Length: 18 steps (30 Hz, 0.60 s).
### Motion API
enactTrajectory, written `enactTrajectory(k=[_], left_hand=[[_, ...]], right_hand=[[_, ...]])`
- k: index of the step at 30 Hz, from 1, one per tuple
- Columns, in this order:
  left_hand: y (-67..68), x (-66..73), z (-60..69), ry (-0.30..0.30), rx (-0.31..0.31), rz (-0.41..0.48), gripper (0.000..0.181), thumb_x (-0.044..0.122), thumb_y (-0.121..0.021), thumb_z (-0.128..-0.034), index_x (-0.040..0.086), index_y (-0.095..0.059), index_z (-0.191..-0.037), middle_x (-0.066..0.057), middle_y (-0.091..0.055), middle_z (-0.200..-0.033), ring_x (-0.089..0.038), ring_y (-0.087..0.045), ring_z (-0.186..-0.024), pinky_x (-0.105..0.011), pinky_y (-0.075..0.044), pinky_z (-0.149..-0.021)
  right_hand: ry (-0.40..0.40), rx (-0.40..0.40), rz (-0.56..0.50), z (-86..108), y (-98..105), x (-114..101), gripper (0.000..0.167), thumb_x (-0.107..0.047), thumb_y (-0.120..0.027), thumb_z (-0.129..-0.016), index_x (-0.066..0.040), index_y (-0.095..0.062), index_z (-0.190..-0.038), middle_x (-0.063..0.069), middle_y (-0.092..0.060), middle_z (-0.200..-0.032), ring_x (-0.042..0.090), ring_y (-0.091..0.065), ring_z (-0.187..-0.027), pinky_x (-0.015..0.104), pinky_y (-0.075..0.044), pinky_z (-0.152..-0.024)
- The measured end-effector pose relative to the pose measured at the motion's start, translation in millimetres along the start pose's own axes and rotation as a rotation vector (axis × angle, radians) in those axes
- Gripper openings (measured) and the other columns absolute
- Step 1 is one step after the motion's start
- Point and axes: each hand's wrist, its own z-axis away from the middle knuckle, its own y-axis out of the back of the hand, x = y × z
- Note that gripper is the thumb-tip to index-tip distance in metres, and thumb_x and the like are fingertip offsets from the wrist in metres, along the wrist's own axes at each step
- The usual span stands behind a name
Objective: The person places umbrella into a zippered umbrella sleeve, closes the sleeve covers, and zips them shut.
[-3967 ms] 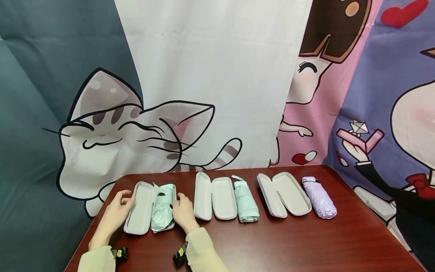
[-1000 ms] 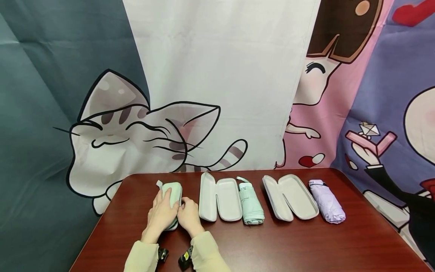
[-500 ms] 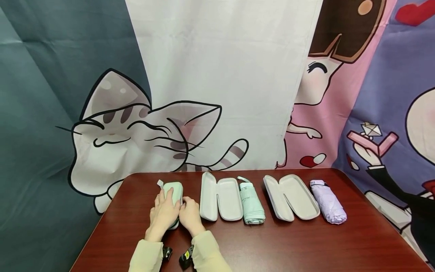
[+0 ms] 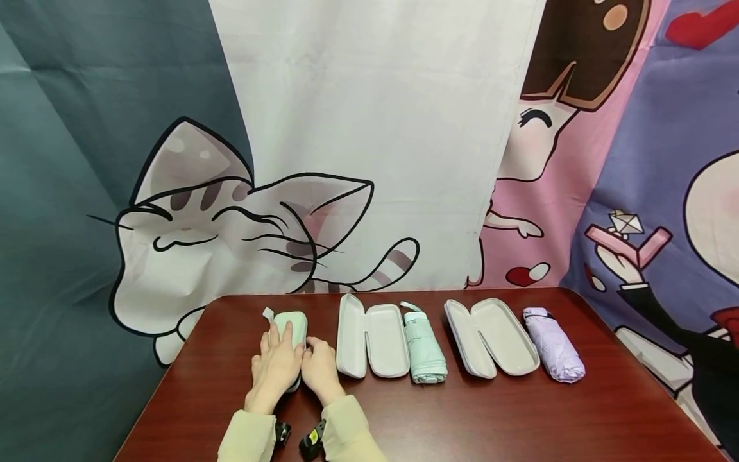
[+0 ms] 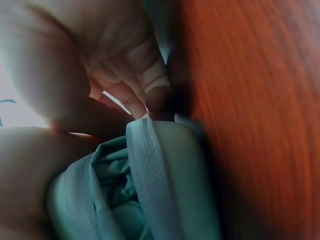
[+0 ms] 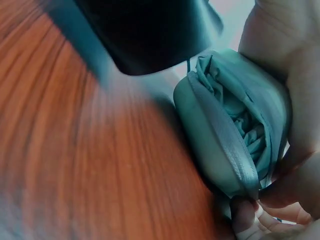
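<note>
A mint green zip case stands at the left of the table, its lid folded over. Crumpled green fabric of a folded umbrella shows through the gap at its near end, in both wrist views. My left hand lies over the lid with fingers spread, pressing on it. At the case's right side, my right hand pinches the zipper edge between thumb and fingers; the zipper pull itself is hidden. A pale tab sticks out at the far left corner.
To the right lie an opened pale case, a mint folded umbrella, a second opened case and a lilac folded umbrella. Behind the brown table hangs a printed cloth. A black wrist camera sits close by the case.
Four seconds ago the left case lay open with the umbrella in its right half and a hand on each side. The lid has since come down over the umbrella. The last second shows little movement.
</note>
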Motion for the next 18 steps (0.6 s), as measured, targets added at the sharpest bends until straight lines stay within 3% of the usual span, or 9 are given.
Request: enactTrajectory(k=[9, 18], left_hand=[[0.2, -0.8, 1.8, -0.032, -0.023, -0.017, 0.058, 0.027, -0.043, -0.1029, -0.003, -0.028, -0.15, -0.026, -0.014, -0.157, -0.047, -0.009, -0.143, -0.071, -0.032, -0.088], [3.4, -3.0, -0.4, -0.033, -0.116, 0.057, 0.059, 0.025, -0.033, -0.1032, -0.006, -0.019, -0.151, -0.023, -0.007, -0.16, -0.041, 0.003, -0.146, -0.069, -0.023, -0.097]], right_hand=[[-0.068, -0.004, -0.04, -2.5, -2.0, 0.1, 0.028, 0.003, -0.053, -0.09, 0.005, -0.068, -0.114, 0.015, -0.07, -0.108, 0.027, -0.064, -0.105, 0.041, -0.051, -0.087], [-0.156, -0.014, -0.166, -2.5, 0.8, -3.5, 0.026, -0.008, -0.062, -0.09, 0.004, -0.069, -0.113, 0.009, -0.071, -0.099, 0.023, -0.063, -0.103, 0.041, -0.049, -0.088]])
